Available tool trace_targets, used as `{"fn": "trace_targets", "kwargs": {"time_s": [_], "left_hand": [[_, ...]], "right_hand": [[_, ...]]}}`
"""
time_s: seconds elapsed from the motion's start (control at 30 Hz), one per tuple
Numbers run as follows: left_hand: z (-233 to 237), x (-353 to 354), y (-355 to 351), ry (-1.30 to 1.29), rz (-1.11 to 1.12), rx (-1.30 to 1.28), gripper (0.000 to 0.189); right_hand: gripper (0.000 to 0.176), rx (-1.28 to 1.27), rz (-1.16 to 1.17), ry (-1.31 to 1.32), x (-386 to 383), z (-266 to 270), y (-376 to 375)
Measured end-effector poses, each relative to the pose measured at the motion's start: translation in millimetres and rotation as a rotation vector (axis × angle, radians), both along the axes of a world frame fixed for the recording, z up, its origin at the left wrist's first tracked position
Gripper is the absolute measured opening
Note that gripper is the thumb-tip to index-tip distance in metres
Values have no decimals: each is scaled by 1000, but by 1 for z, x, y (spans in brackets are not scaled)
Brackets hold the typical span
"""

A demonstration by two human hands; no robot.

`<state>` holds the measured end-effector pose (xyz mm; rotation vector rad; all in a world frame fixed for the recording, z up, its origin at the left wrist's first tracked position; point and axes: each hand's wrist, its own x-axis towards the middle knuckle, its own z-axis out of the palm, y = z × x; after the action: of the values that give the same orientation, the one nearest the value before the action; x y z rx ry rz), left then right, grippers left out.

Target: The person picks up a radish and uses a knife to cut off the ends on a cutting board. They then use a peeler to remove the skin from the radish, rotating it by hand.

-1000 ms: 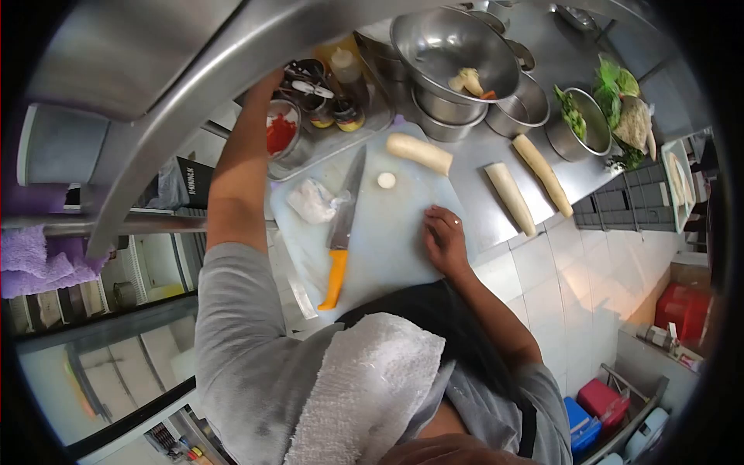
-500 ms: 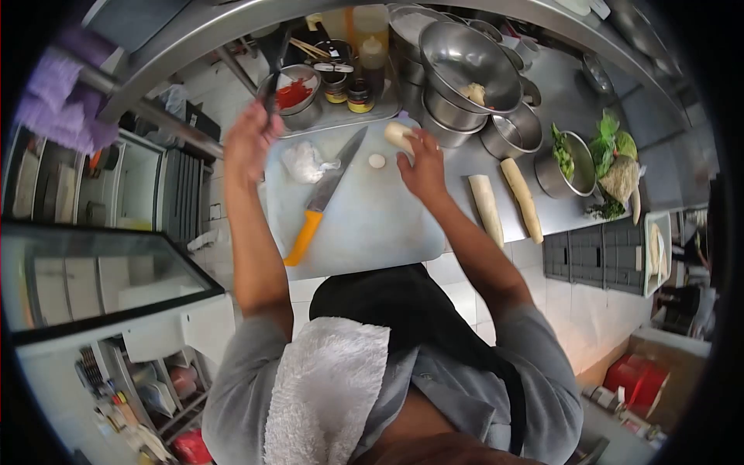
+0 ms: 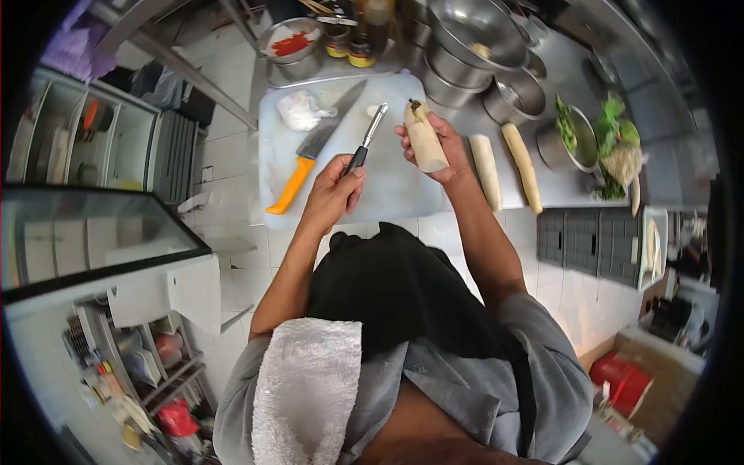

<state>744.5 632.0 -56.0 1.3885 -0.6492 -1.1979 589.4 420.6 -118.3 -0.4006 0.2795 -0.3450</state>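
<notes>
My left hand (image 3: pixel 335 190) is closed around the black handle of a peeler (image 3: pixel 375 127), its metal blade pointing up and away. In my right hand (image 3: pixel 448 147) is a short, thick piece of daikon (image 3: pixel 425 141), cut flat at the near end, with a dark stem stub at the far end. Both are held over a white cutting board (image 3: pixel 387 198). On the board lie a knife (image 3: pixel 293 184) with an orange handle, a crumpled white bundle (image 3: pixel 304 111) and a small pale round slice (image 3: pixel 373 111), partly behind the peeler.
Two long pale roots (image 3: pixel 521 167) lie right of the board. Stacked steel bowls (image 3: pixel 473 35) and a pot with greens (image 3: pixel 575 159) stand farther back. A bowl with red powder (image 3: pixel 293 48) and small jars (image 3: pixel 361 56) sit behind the board.
My left hand has come down from the upper left to the board's near side with the peeler. My right hand has lifted the daikon piece off the board and turned it. The view has shifted.
</notes>
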Motion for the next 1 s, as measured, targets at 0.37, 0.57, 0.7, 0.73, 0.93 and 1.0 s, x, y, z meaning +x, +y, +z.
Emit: {"fn": "trace_targets", "kwargs": {"time_s": [0.37,0.57,0.7,0.73,0.93,1.0], "left_hand": [[155,223,284,-1608,1654,-338,14],[167,488,574,-647,1972,-507,30],[158,499,538,-562,1966,-335,28],[158,501,528,-569,1965,-319,27],[153,492,453,-597,1802,-419,27],[141,501,441,-632,1635,-385,29]], "right_hand": [[55,57,-93,41,-31,-4,50],[57,66,-85,5,-8,-6,58],[59,50,-89,29,-2,-4,66],[61,45,-81,32,-2,-6,67],[60,50,-102,23,-2,-14,74],[60,42,-113,47,5,-8,75]]}}
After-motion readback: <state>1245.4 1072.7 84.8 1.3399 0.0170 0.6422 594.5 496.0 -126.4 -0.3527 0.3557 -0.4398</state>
